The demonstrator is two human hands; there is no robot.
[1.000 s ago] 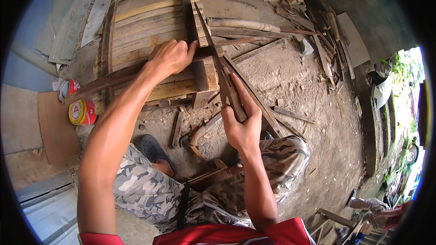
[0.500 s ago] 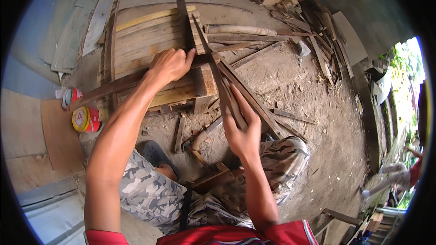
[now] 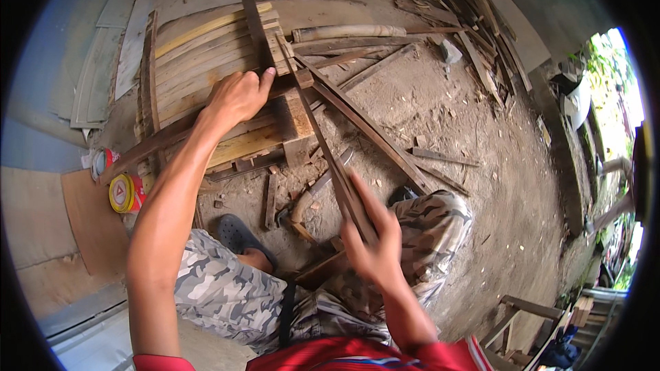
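My left hand [image 3: 240, 96] is closed over a dark wooden strip [image 3: 151, 139], pressing it onto a low bench of pale slats [image 3: 203, 48]. The strip lies slantwise, its end at the bench's right edge. In my right hand [image 3: 375, 240] is a handsaw [image 3: 322, 136], seen nearly edge-on. Its thin blade runs away from me and crosses the strip's end, just right of my left hand. My fingers wrap the saw's handle and mostly hide it. Another dark narrow board [image 3: 253, 14] lies lengthwise over the slats beyond my left hand.
Red and yellow cans [image 3: 122, 192] stand left of the bench. A long dark strip [image 3: 368, 127] lies slanting on the dirt floor to the right. A hammer-like tool [image 3: 302, 206] rests near my shoe [image 3: 240, 233]. Scrap wood [image 3: 474, 41] is piled at the far right.
My right hand has drawn the saw back toward me, so more blade shows on the near side. My left hand still presses on the strip. The whole view has shifted slightly.
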